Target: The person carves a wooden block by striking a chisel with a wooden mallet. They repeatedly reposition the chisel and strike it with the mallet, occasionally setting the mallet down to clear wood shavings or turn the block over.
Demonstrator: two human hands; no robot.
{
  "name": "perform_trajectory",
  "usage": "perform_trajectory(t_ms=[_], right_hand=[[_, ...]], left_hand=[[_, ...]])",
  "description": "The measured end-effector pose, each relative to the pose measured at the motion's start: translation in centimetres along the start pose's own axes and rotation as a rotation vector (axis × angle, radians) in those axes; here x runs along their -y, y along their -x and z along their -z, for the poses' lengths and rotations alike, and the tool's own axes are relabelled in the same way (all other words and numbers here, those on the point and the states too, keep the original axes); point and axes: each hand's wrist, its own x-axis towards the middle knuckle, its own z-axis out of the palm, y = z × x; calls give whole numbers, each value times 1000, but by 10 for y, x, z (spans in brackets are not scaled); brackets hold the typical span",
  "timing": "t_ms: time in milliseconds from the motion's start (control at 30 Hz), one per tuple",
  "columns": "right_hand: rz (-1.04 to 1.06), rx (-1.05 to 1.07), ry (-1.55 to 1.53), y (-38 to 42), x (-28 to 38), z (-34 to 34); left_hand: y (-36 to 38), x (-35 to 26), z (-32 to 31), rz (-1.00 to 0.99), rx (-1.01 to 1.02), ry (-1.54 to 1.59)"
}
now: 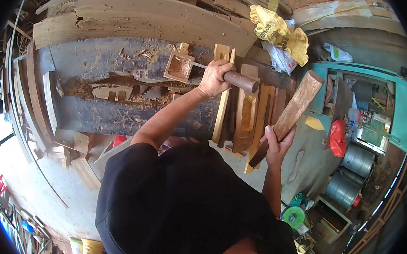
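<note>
The left hand [215,77] was clamped round a brown cylindrical-handled metal chisel [241,81], blade at a square hollowed wooden block [179,67]; the right hand [278,144] clasped a thick brown wooden club [299,101]

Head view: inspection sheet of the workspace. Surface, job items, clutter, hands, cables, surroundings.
Surface: dark timber slab, split and pitted, wood chips on top
Job items: hollowed wooden block, shavings inside; chisel shank reaches it
Clutter: yellow bag, loose boards around slab
Left hand: grips chisel
Right hand: grips wooden club near narrower end
Cables: thin yellow line, upper right; cord uncertain
Surroundings: metal drums, red bag
</note>
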Motion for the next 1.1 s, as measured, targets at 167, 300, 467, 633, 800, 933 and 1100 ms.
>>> perform_trajectory(t_ms=[167,300,467,633,800,933,1100], right_hand=[[-3,26,-6,-1,10,0],[54,39,-59,-4,23,-2],[67,38,-52,-4,26,-4],[39,47,-70,-4,27,-6],[71,62,-48,-7,31,-6],[128,75,-37,-13,33,-2],[295,30,-109,-17,55,4]], left_hand=[[-4,-3,-1,12,-23,32],[-8,-6,1,41,-32,81],[-12,-11,5,39,-55,29],[-12,-6,5,47,-59,74],[-13,-4,4,39,-74,73],[-12,-2,2,69,-74,59],[-11,-1,-6,77,-112,23]])
